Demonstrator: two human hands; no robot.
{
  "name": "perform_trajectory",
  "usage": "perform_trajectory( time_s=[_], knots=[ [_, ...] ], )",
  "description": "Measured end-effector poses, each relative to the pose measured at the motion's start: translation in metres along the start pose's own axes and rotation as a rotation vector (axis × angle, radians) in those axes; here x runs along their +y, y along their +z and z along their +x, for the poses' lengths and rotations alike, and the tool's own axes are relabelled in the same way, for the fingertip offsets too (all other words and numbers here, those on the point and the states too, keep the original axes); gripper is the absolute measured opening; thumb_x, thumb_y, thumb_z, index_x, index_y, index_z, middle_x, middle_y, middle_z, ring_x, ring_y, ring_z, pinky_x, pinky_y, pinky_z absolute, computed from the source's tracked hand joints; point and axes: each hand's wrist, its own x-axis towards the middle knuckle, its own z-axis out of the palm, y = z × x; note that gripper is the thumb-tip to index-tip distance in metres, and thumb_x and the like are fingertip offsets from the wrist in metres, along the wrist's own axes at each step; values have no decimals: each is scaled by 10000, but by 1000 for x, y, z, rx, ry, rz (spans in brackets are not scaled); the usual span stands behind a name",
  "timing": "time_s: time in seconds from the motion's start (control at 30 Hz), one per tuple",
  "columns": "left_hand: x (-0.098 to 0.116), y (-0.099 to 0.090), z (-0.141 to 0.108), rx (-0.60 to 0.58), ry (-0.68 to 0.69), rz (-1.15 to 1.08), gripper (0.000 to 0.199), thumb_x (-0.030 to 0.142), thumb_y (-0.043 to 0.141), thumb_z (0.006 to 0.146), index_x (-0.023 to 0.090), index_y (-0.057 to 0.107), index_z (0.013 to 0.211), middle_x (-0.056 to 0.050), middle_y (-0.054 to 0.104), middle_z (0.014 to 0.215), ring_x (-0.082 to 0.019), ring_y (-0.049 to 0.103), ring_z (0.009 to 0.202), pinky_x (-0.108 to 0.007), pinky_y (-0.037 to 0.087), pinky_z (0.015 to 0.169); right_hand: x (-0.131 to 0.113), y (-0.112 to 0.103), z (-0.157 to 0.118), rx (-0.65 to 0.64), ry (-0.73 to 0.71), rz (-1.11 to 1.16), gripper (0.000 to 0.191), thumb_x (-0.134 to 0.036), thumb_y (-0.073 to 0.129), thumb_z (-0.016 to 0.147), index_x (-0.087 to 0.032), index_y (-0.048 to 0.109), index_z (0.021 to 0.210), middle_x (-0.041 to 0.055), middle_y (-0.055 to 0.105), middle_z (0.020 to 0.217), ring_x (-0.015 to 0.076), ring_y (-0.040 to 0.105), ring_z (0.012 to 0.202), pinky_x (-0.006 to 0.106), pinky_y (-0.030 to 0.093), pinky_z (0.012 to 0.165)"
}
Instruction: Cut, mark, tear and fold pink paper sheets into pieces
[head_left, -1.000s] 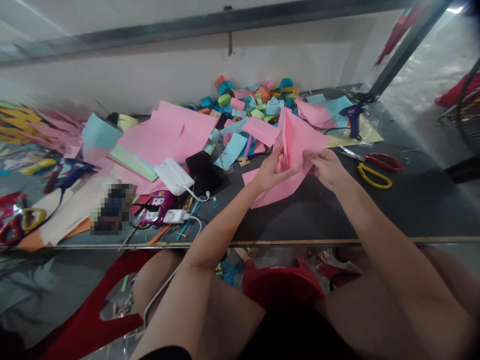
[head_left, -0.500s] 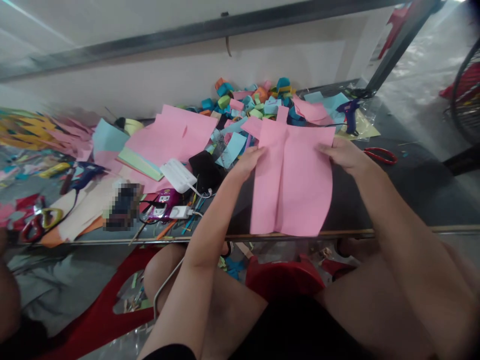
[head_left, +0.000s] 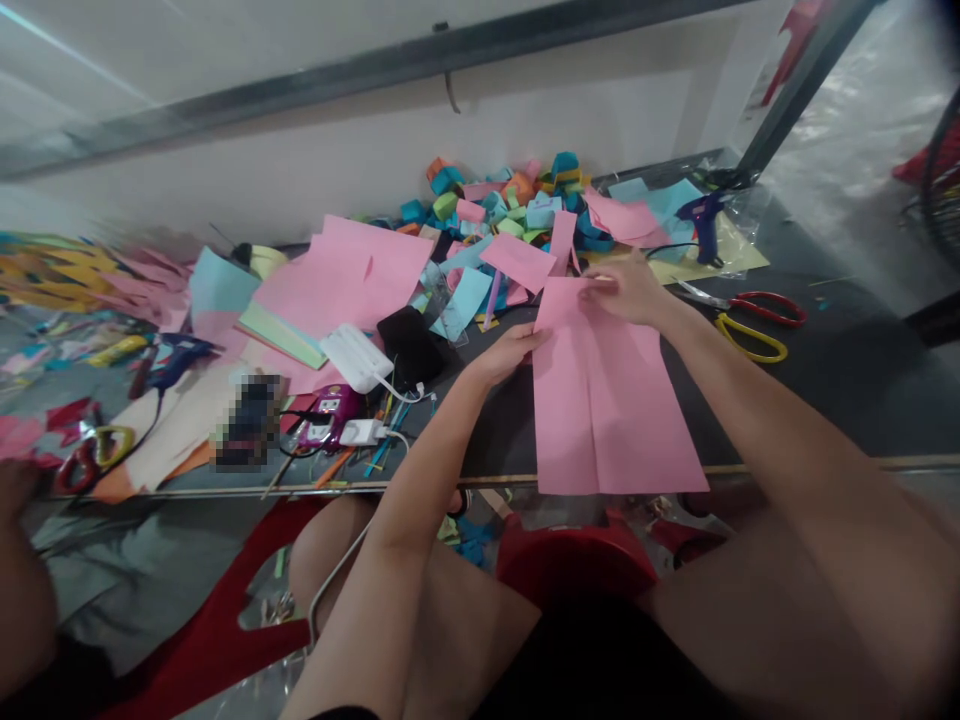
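A large pink paper sheet (head_left: 607, 420) with a crease down its middle hangs slightly over the table's front edge. My left hand (head_left: 517, 350) grips its left side near the top, thumb in front. At the top edge, my right hand (head_left: 622, 288) pinches the paper, its fingers closed over it. Scissors (head_left: 757, 315) with one red and one yellow handle lie just right of my right hand. Beyond the sheet lies a smaller pink piece (head_left: 521, 262), with a purple stick (head_left: 492, 298) close by.
A heap of folded coloured paper (head_left: 517, 205) lies against the wall. A blue glue gun (head_left: 703, 228) stands at the back right, another glue gun (head_left: 176, 358) at the left. A white power bank (head_left: 356, 357), purple socket (head_left: 330, 415) and cables sit left. A co-worker's hand (head_left: 15, 485) shows at the left edge.
My right hand has moved from the sheet's right side to its top edge, leftward. The sheet has shifted right and toward me, uncovering the scissors' blades and yellow handle.
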Motion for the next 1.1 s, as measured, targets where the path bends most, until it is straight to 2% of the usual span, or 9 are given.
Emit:
perform_trajectory(
  time_s=[0.07,0.13,0.27,0.37,0.47,0.53,0.77,0.93,1.1],
  knots=[
    [1,-5,-1,32,0,18,363,473,875,755,171,784,933,-82,827,962,-225,778,898,-361,629,859,-7,1,2,-97,32,142,318,-544,712,865,-229,739,842,68,745,868,267,680,876,440,517,864],
    [6,-10,1,99,45,67,376,444,845,772,174,774,1025,-97,825,1062,-250,781,984,-379,631,896,-13,-1,-3,-128,59,249,451,-665,707,837,-220,725,764,29,673,730,196,588,719,362,453,722],
    [28,-10,7,279,377,374,533,375,844,785,206,708,1271,-111,754,1353,-248,712,1228,-353,586,1015,-26,-5,-17,-171,40,231,459,-657,766,809,-219,710,684,7,594,631,164,517,655,346,364,665],
    [45,-2,12,332,528,636,480,307,848,801,227,730,1260,-84,776,1305,-227,735,1131,-354,570,1016,-33,-4,-22,-188,42,216,417,-583,772,834,-226,697,633,2,578,594,161,514,628,351,365,650],
    [49,7,16,280,521,736,129,288,752,894,207,801,981,-58,825,1022,-212,759,956,-339,573,931,-32,-2,-24,-144,44,259,308,-526,804,818,-247,756,697,12,686,679,186,605,679,361,453,700],
    [45,9,17,272,509,721,143,304,711,927,200,798,880,-53,818,929,-207,755,893,-330,568,871,-29,-2,-26,-117,39,297,220,-474,806,821,-263,795,763,28,759,786,214,678,763,383,515,790],
    [26,2,15,300,551,634,165,332,703,954,197,796,934,-40,807,922,-166,720,842,-290,541,803,-30,2,-34,-103,53,237,180,-394,695,921,-257,806,887,60,808,953,276,724,931,455,532,911],
    [19,-2,16,347,636,728,146,296,693,974,202,797,933,-42,803,917,-162,713,840,-290,535,787,-30,10,-37,-32,-48,-11,200,-357,626,973,-276,775,868,75,795,1046,341,679,1152,638,385,1120],
    [13,-5,20,378,669,811,148,297,671,1001,229,797,964,-37,802,933,-176,712,879,-318,546,816,-26,16,-34,-47,-11,43,173,-344,626,968,-281,781,921,70,801,1047,324,703,1056,674,342,1129]
  ],
)
